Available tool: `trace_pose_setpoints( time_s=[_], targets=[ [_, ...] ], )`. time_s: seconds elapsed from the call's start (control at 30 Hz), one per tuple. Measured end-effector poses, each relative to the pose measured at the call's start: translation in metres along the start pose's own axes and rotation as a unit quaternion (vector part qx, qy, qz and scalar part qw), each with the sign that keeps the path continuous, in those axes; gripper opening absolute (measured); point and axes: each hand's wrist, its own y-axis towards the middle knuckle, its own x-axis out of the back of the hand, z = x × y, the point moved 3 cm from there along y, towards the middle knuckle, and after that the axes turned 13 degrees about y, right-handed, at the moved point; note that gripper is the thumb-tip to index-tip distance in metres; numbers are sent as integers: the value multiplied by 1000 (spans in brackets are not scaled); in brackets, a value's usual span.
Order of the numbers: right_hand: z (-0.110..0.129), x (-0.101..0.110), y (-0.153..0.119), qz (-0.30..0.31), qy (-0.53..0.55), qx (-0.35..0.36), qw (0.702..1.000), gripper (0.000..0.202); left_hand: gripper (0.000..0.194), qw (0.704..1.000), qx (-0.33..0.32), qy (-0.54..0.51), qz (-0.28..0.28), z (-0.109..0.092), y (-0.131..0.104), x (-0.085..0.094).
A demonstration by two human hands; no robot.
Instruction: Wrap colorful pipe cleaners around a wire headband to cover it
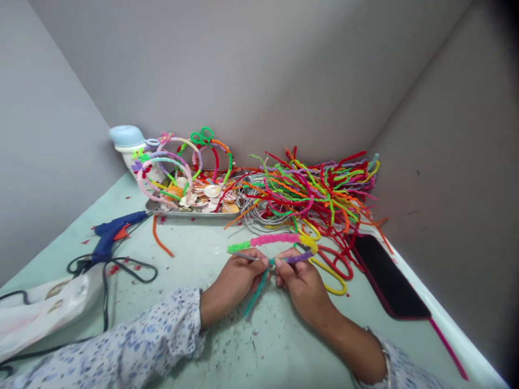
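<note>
Both of my hands hold a curved headband [275, 238] wrapped in green, pink, yellow and purple pipe cleaner, low over the table. My left hand [243, 273] is closed, thumb and fingertips pinching the headband by a bare grey stretch. On the purple side, my right hand [302, 278] is closed in a pinch, its thumb almost meeting the left one. A teal pipe cleaner [256, 294] comes out between the two pinches, its loose tail hanging down toward me. Fingers hide part of where it wraps the band.
Behind stand a metal tray [194, 214] of shells with finished headbands [164, 162], a bottle [127, 138], and a heap of pipe cleaners [316, 183]. Scissors [334, 262] and a phone [391, 278] lie right. A corded glue gun [111, 235] and plastic bag [52, 308] lie left.
</note>
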Motion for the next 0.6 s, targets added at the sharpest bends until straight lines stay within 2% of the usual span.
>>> trace_pose_setpoints(
  time_s=[0.27, 0.47, 0.6],
  targets=[
    [3, -1, -1, 2, 9, 8, 1000, 23, 24, 1000, 8, -4, 8, -2, -2, 1],
    [1, 1, -1, -22, -28, -19, 999, 27, 40, 999, 9, 47, 1, -6, -6, 4],
    [-1, 1, -2, -12, -18, -2, 1000, 24, 35, 1000, 26, 14, 6, -10, -7, 3]
  ],
)
